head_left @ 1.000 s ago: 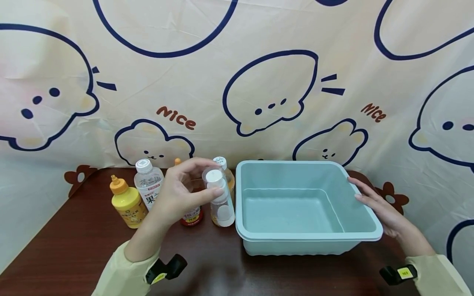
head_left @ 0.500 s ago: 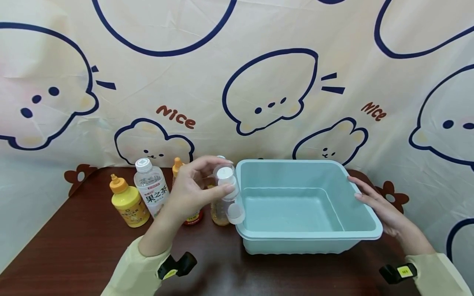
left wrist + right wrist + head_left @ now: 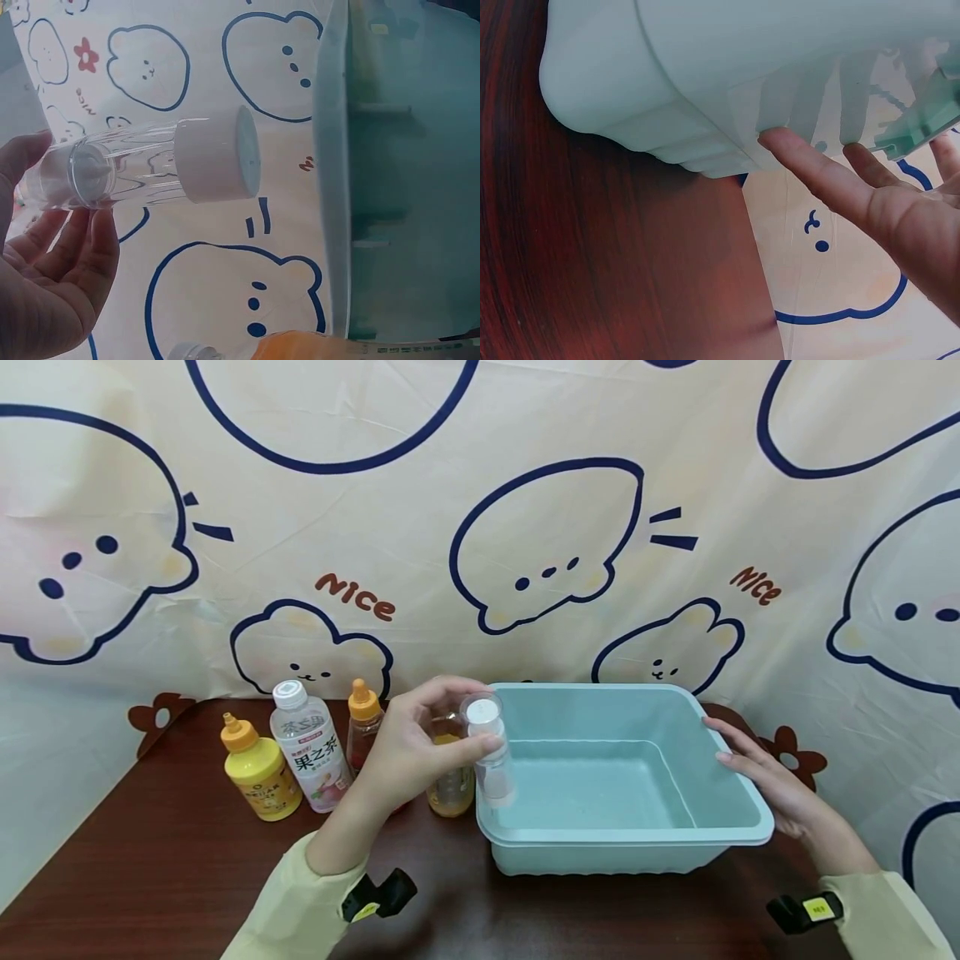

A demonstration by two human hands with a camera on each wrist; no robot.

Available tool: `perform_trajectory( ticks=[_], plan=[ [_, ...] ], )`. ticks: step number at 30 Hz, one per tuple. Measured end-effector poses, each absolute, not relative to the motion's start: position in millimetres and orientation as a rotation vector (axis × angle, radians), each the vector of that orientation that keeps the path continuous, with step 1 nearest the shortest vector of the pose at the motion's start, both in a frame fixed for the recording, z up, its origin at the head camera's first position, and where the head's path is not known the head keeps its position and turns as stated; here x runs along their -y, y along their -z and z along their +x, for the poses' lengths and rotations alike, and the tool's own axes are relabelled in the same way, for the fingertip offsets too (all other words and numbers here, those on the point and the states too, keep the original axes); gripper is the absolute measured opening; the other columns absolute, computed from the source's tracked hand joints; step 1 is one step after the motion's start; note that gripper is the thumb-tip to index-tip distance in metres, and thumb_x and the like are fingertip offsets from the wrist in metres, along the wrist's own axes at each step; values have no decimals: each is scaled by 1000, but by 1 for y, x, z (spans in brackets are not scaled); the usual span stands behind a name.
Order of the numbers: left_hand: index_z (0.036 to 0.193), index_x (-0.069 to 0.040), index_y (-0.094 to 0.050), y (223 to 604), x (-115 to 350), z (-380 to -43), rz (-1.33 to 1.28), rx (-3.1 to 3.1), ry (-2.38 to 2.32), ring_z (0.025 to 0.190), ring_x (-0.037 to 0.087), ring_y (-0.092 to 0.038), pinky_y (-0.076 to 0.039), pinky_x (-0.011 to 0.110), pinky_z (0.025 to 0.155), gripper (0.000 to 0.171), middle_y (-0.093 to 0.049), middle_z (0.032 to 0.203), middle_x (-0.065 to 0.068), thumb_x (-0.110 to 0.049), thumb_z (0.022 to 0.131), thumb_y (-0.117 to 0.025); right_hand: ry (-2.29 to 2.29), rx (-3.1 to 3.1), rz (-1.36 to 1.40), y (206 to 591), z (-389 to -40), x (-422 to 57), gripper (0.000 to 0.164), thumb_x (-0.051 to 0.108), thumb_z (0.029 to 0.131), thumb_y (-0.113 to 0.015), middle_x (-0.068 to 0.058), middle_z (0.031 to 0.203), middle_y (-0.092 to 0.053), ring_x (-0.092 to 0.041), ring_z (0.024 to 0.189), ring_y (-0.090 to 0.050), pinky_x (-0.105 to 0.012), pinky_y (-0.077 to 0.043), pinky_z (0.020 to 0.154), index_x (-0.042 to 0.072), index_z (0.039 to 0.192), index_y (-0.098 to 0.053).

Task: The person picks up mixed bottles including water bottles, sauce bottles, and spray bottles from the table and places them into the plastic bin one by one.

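My left hand grips a clear cylindrical bottle with a white cap, between thumb and fingers. In the left wrist view the clear bottle lies across the picture, its broad white end pointing at the pale green basin. From the head it overlaps the left rim of the basin. At the far right side my right hand holds the basin's rim. Some of its fingers lie over the edge; others touch the outer wall from below, as the right wrist view of the hand shows.
Left of the basin stand a yellow squeeze bottle, a fruit tea bottle, an orange-capped bottle partly behind my hand, and an amber-bottomed bottle close to the basin. A printed cloth backs the dark wooden table.
My left hand has carried the clear bottle rightward, from in front of the amber-bottomed bottle to over the basin's left edge. The right hand and the basin stay put.
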State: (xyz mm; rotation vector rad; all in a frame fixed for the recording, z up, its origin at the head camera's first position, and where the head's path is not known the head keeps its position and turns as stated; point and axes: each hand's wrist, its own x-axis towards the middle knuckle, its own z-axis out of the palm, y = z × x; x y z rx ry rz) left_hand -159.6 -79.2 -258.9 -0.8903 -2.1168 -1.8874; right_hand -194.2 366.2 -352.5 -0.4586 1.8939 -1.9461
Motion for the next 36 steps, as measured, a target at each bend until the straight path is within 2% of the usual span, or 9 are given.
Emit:
perform_trajectory(
  ticks=[20, 36],
  plan=[
    [106, -9, -63, 266, 70, -166, -848, 2239, 1824, 84, 20, -57, -52, 41, 73, 33, -62, 99, 5, -13, 75, -74, 1961, -1862, -471, 352, -195, -366, 47, 12, 100, -26, 9, 125, -42, -25, 99, -61, -58, -46, 70, 35, 140, -20],
    [108, -7, -62, 272, 62, -168, -884, 2261, 1873, 82, 19, -58, -54, 36, 72, 34, -62, 100, 6, -11, 75, -74, 1938, -1909, -453, 353, -195, -365, 47, 14, 100, -27, 9, 125, -41, -24, 98, -61, -59, -45, 71, 36, 141, -19]
  ],
)
